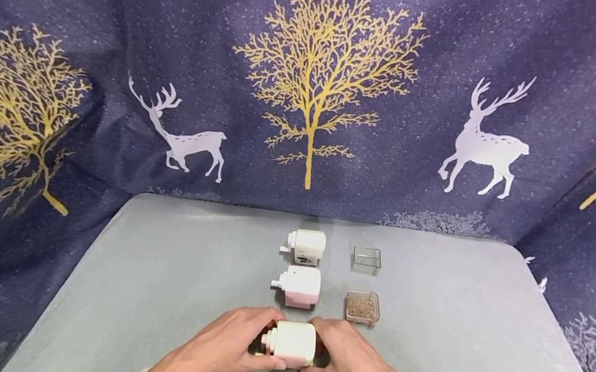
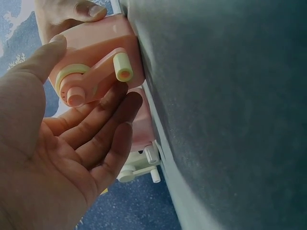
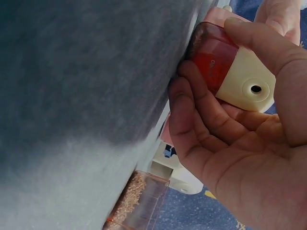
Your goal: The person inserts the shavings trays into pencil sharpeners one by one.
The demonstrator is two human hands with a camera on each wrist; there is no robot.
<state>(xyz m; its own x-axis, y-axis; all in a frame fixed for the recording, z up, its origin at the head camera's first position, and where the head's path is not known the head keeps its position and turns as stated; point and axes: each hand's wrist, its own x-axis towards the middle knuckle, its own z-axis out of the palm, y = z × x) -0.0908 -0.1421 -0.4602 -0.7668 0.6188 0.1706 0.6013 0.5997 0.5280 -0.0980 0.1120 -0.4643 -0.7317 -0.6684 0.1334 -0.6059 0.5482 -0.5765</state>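
A pink and cream crank pencil sharpener [image 1: 294,343] stands on the table between both hands. My left hand [image 2: 72,129] grips its body by the crank side, the thumb along one face and the fingertips beyond the crank handle [image 2: 123,67]. On the opposite side, my right hand [image 3: 230,124] pinches the see-through red shavings drawer [image 3: 211,62] between thumb and fingers. This drawer sits in the sharpener's body, some shavings showing inside. The pencil hole faces the right palm.
Behind stand a pink and white sharpener [image 1: 302,287] and a white sharpener [image 1: 309,246], in a row on the grey table [image 1: 175,283]. To their right lie a clear drawer full of shavings [image 1: 363,308] and another clear drawer [image 1: 367,257]. A dark blue printed cloth [image 1: 330,203] hangs behind.
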